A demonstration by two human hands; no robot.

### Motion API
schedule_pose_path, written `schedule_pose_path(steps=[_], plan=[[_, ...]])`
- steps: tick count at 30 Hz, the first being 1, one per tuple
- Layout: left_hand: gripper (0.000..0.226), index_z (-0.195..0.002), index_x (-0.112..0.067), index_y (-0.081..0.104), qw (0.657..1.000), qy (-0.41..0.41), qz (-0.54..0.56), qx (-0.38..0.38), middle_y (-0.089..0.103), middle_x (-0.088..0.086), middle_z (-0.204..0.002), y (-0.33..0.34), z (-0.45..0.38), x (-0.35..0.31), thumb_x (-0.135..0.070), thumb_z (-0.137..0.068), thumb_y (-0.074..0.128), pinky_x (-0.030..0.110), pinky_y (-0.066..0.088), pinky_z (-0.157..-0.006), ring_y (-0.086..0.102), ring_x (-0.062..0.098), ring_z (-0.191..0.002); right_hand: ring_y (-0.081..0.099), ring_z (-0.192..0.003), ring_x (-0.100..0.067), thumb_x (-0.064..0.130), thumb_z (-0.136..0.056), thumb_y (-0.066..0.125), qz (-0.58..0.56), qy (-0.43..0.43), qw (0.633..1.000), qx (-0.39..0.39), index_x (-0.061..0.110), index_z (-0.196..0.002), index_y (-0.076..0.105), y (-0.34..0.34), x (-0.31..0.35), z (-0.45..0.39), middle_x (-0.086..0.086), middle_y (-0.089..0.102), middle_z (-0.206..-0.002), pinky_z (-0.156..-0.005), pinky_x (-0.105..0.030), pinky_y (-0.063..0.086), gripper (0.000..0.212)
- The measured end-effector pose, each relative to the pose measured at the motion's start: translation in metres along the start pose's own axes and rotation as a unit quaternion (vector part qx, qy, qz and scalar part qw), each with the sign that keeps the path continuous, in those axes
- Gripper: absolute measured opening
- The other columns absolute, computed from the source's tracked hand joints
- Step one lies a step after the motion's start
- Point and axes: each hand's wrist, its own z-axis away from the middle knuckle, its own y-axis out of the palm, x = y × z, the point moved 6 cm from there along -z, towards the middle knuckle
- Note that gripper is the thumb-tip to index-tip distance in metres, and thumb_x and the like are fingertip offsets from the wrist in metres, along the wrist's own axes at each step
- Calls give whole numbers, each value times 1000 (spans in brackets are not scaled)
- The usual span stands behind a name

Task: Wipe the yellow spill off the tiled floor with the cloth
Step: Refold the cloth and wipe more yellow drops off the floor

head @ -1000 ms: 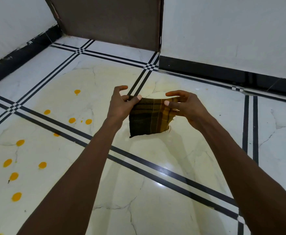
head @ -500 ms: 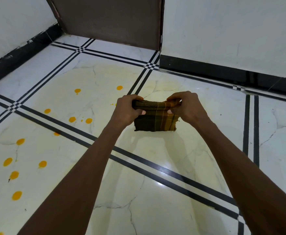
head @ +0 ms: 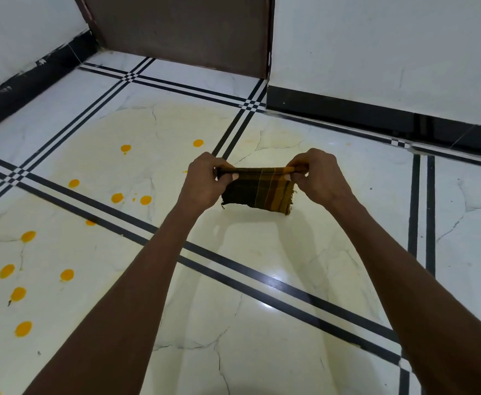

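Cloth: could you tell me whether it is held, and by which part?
Both hands pinch the cloth at its folded top edge: left hand, right hand.

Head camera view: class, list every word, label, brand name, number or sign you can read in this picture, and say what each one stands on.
None: no readable text appears anywhere.
The checked cloth held by the left hand and right hand bears only stripes.
The tiled floor, yellow spill drops, walls and brown door carry no lettering.
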Motion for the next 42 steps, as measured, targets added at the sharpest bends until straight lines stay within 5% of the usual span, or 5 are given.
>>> schedule_pose_path(steps=[8, 15, 25, 33, 42], plan=[[29, -121, -10, 70, 957, -36, 283, 58, 76, 6, -116, -18, 4, -18, -30, -102, 65, 26, 58, -97, 71, 16, -114, 68, -119, -24, 31, -105, 59, -401, 45, 909, 107, 20, -115, 66, 5, -14, 17, -9, 73, -123, -105, -40, 53, 16], [37, -125, -11, 59, 973, -65, 214, 51, 69, 5, -119, -6, 12, -13, -41, -108, 46, 37, 53, -104, 66, 17, -114, 69, -113, -22, 38, -108, 49, -403, 79, 900, 144, 17, -131, 56, 25, -3, 20, 0, 71, -118, -88, -36, 57, 32], [45, -118, -7, 72, 891, -216, 399, 12, 72, 20, -121, -7, 8, 9, -47, -102, 58, 52, 56, -104, 68, 36, -117, 68, -108, -27, 46, -81, 73, -560, 204, 759, 261, 21, -124, 66, 55, 20, 51, -10, 67, -120, -82, -37, 60, 50], [37, -132, -11, 65, 910, -200, 361, 27, 71, 10, -125, -7, 5, 10, -33, -103, 60, 43, 55, -105, 65, 27, -122, 76, -95, -22, 31, -103, 59, -647, 224, 706, 182, 20, -122, 66, 49, 16, 46, -4, 77, -100, -77, -38, 63, 23], [37, -130, -5, 64, 867, -269, 419, -10, 72, 12, -120, -25, 14, -20, -30, -104, 60, 36, 61, -93, 69, 29, -118, 66, -111, -30, 37, -105, 57, -568, 271, 764, 143, 19, -119, 68, -3, 62, 51, -11, 70, -120, -95, -48, 54, 25]])
